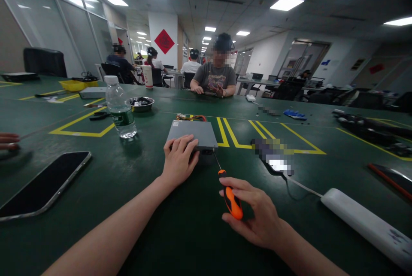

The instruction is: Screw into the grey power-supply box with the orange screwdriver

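Note:
A flat grey metal box (193, 133) with coloured wires at its far end lies on the green table (193, 233). My left hand (178, 159) rests on the box's near left corner, fingers curled over its edge, pressing it down. My right hand (257, 216) is closed round the orange and black handle of a screwdriver (230, 196). The screwdriver's thin shaft points away from me, its tip at the near edge of the box.
A water bottle (120, 108) stands left of the box, a metal bowl (140, 103) behind it. A phone (41, 186) lies at the near left, a white power strip (367, 224) at the near right. A person sits across the table; another person's fingers (8, 141) show at the left edge.

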{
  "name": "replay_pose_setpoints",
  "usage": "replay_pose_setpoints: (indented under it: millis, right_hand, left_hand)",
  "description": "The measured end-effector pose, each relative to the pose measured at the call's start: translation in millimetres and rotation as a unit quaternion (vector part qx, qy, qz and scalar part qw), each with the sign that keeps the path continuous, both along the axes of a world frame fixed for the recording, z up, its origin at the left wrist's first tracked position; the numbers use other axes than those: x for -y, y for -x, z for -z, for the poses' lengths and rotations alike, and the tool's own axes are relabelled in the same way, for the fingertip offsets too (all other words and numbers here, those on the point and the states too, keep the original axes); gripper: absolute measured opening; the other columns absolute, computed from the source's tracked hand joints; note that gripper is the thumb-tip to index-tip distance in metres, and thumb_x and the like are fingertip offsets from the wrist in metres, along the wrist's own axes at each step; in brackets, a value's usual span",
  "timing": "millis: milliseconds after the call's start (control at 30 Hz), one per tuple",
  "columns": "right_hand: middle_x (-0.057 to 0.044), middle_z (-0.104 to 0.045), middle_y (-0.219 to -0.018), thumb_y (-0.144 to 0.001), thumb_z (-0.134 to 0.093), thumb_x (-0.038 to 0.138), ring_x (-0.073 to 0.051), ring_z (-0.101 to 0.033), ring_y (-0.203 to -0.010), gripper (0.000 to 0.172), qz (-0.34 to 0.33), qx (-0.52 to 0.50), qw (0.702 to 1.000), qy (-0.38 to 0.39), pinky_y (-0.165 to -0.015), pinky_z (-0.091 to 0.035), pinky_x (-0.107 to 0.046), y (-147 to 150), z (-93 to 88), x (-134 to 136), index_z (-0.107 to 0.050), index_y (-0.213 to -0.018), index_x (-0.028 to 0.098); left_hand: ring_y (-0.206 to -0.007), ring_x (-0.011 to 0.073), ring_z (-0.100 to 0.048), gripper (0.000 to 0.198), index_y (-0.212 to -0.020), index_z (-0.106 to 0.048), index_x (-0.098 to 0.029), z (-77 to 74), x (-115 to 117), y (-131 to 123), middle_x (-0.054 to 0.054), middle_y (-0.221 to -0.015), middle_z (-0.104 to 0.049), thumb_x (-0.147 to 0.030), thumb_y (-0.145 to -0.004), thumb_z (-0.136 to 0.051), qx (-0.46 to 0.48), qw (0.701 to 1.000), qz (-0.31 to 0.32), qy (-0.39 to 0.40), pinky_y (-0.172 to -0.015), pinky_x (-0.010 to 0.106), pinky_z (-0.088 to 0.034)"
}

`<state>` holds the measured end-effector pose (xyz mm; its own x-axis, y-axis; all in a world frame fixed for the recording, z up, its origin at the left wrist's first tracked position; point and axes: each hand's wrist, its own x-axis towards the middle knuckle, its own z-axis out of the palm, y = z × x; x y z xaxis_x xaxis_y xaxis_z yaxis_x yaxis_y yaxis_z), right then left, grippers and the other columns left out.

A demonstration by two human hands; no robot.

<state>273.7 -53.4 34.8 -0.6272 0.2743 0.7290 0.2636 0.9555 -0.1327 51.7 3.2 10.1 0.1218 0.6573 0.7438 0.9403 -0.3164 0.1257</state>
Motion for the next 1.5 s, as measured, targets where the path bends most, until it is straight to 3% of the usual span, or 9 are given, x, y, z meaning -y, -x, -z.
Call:
replay_pose_setpoints:
  millis: [167,300,533,767,1000,1133,1300,1500]
  right_hand:
    - [-0.020,-0.052,-0.118,-0.092,-0.037,0.032,-0.026,-0.058,-0.105,0.035,0.004,0.061,0.998,-0.020,-0.077,-0.053,-0.036,-0.8,-2.6,0.9,-0.041,-0.121,0.012]
    - [-0.017,-0.056,-0.113,-0.091,-0.043,0.035,-0.024,-0.060,-0.101,0.032,0.025,0.047,0.997,-0.050,-0.077,-0.053,-0.035,1.6,-2.9,1.4,-0.045,-0.116,0.014]
    - [-0.018,-0.055,-0.117,-0.088,-0.048,0.035,-0.025,-0.055,-0.110,0.040,-0.006,0.023,0.999,0.028,-0.082,-0.051,-0.037,-1.1,5.1,-0.8,-0.034,-0.120,0.014]
    - [-0.016,-0.059,-0.109,-0.091,-0.041,0.034,-0.023,-0.063,-0.095,0.029,0.029,0.036,0.997,-0.055,-0.072,-0.053,-0.032,5.2,-5.3,2.4,-0.047,-0.112,0.015]
    - [-0.016,-0.058,-0.111,-0.088,-0.048,0.039,-0.023,-0.062,-0.100,0.037,0.002,0.016,1.000,0.020,-0.076,-0.053,-0.032,4.6,2.0,2.1,-0.038,-0.115,0.016]
    - [-0.017,-0.057,-0.112,-0.091,-0.040,0.031,-0.024,-0.060,-0.102,0.033,0.013,0.054,0.998,-0.021,-0.076,-0.053,-0.034,4.8,-3.1,3.3,-0.042,-0.119,0.013]
    - [-0.017,-0.058,-0.111,-0.092,-0.043,0.037,-0.024,-0.062,-0.096,0.030,0.035,0.049,0.996,-0.058,-0.071,-0.054,-0.032,8.1,-5.1,3.8,-0.049,-0.111,0.015]
    - [-0.017,-0.058,-0.112,-0.087,-0.051,0.039,-0.023,-0.062,-0.099,0.036,0.005,0.002,1.000,0.025,-0.076,-0.053,-0.034,5.5,3.7,2.3,-0.038,-0.113,0.017]
  left_hand:
    - [-0.114,0.0229,-0.046,0.027,-0.112,-0.052,-0.025,-0.3,0.0,-0.8,0.005,-0.121,-0.056,-0.030,-0.086,-0.046,-0.001,1.000,-0.002,-0.004,-0.095,0.043,-0.024]
    - [-0.114,0.0223,-0.046,0.027,-0.112,-0.052,-0.025,-0.4,0.0,-0.7,0.005,-0.121,-0.057,-0.029,-0.086,-0.045,-0.006,1.000,-0.004,-0.003,-0.095,0.043,-0.024]
    - [-0.115,0.0226,-0.046,0.027,-0.112,-0.052,-0.025,-0.2,-0.4,-0.4,0.005,-0.121,-0.057,-0.029,-0.086,-0.046,-0.004,1.000,-0.001,-0.009,-0.095,0.043,-0.024]
    - [-0.116,0.0226,-0.045,0.027,-0.113,-0.051,-0.026,-0.5,-0.2,-0.9,0.006,-0.121,-0.056,-0.029,-0.086,-0.045,-0.002,1.000,0.000,-0.006,-0.096,0.043,-0.024]
    - [-0.115,0.0231,-0.046,0.027,-0.112,-0.052,-0.026,0.1,-0.6,-0.9,0.006,-0.121,-0.057,-0.029,-0.086,-0.045,0.000,1.000,0.000,-0.005,-0.095,0.044,-0.024]
    - [-0.115,0.0227,-0.045,0.027,-0.112,-0.052,-0.025,0.1,-0.6,-0.8,0.006,-0.121,-0.056,-0.029,-0.086,-0.045,-0.002,1.000,0.000,-0.005,-0.096,0.044,-0.024]
    - [-0.114,0.0230,-0.046,0.028,-0.112,-0.052,-0.026,-0.1,-0.5,-0.8,0.005,-0.121,-0.057,-0.029,-0.086,-0.046,-0.002,1.000,-0.001,-0.008,-0.095,0.044,-0.024]
    - [-0.115,0.0232,-0.045,0.028,-0.113,-0.052,-0.026,0.4,-0.5,-0.7,0.006,-0.122,-0.056,-0.029,-0.086,-0.046,-0.001,1.000,0.001,-0.007,-0.095,0.044,-0.024]
